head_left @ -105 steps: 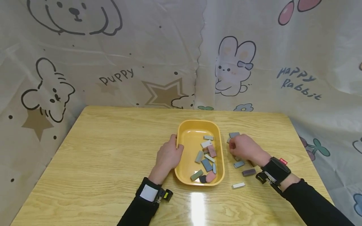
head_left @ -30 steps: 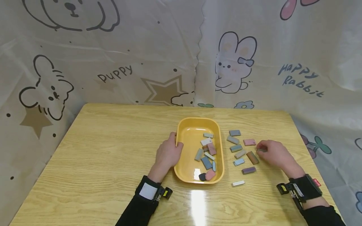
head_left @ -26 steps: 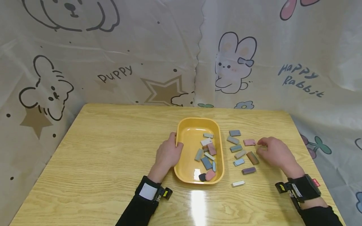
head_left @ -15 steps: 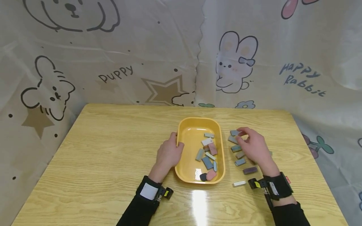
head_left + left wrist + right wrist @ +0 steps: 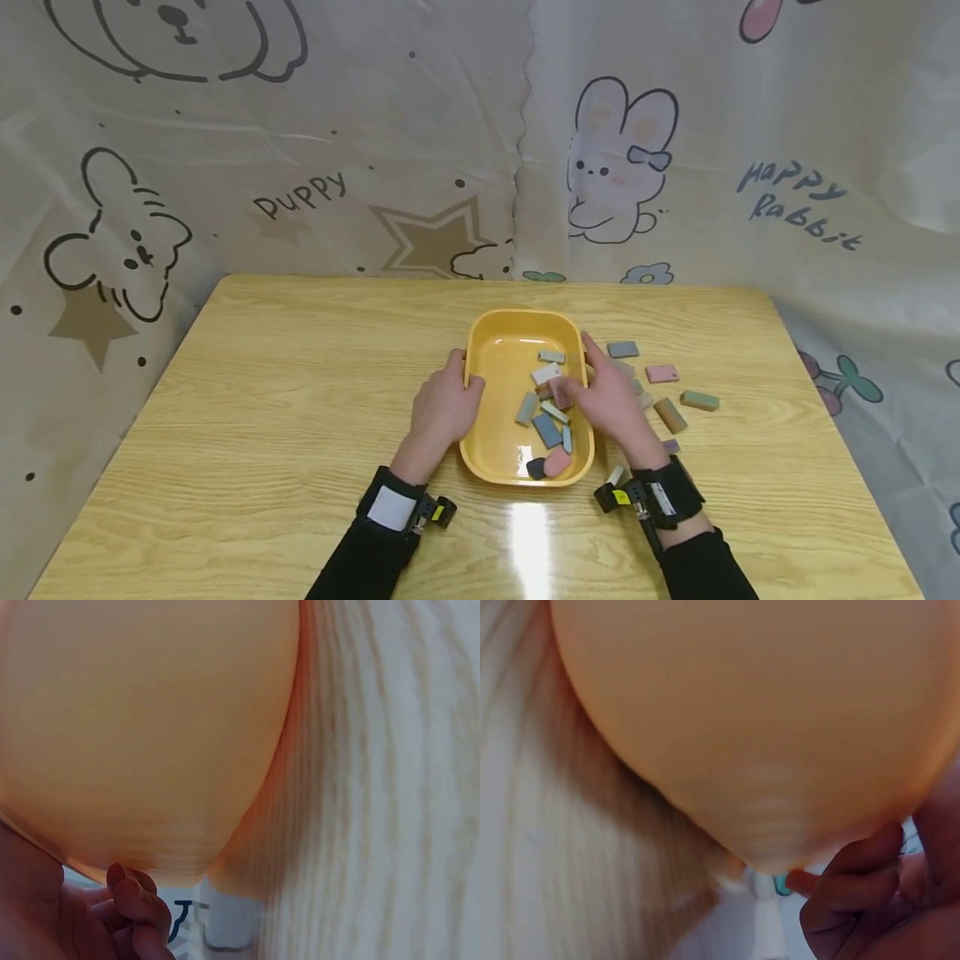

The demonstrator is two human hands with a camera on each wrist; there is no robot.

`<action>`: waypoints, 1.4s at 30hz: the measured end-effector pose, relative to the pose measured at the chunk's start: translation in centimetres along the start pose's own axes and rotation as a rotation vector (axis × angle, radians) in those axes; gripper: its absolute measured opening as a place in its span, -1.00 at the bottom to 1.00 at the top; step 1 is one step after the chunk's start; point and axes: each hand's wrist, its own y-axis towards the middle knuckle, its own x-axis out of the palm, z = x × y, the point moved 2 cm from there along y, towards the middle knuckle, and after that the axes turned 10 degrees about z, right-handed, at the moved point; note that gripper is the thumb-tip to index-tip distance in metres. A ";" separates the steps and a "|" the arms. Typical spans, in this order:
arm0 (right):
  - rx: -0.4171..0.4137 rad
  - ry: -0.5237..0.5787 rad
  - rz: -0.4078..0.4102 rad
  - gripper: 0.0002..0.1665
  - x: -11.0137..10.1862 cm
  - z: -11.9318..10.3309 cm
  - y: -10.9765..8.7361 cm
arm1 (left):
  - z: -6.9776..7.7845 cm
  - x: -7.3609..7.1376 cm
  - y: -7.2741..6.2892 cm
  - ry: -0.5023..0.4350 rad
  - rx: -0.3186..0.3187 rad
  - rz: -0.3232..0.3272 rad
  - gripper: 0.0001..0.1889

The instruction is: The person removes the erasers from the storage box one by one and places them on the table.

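A yellow plastic tray point(image 5: 495, 437) stands in the middle of the table, holding several small coloured blocks, among them a blue block point(image 5: 547, 431), a rounded pink piece point(image 5: 557, 462) and a black piece point(image 5: 536, 468). My left hand point(image 5: 446, 406) grips its left rim, thumb over the edge. On the opposite side my right hand point(image 5: 618, 408) holds the right rim, its thumb reaching inside across a dusty pink block. Both wrist views show the tray's outer wall point(image 5: 165, 735) close up, with curled fingers point(image 5: 855, 889) at its far lower edge.
Right of the tray lie several blocks: a slate one point(image 5: 622, 349), a pink one point(image 5: 662, 373), a green one point(image 5: 700, 401) and a brown one point(image 5: 671, 415). My right arm partly hides others, including a white block point(image 5: 616, 475). A printed curtain point(image 5: 420, 150) hangs behind the table.
A green block that was in the tray now lies on the table at the right. My right hand has let go of it, moved left and taken the tray's right rim. The left hand stays.
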 end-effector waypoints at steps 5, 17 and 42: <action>0.022 -0.039 -0.015 -0.08 0.6 -0.4 -0.3 | -0.1 -0.4 -0.1 0.020 0.004 -0.008 -0.50; 0.079 -0.032 -0.013 -0.02 0.5 -1.6 -0.1 | 3.0 -3.9 1.5 0.201 0.218 0.166 -0.46; 0.099 -0.056 -0.012 -0.01 0.2 -1.0 0.0 | 12.4 3.6 5.6 0.416 0.403 -0.392 -0.63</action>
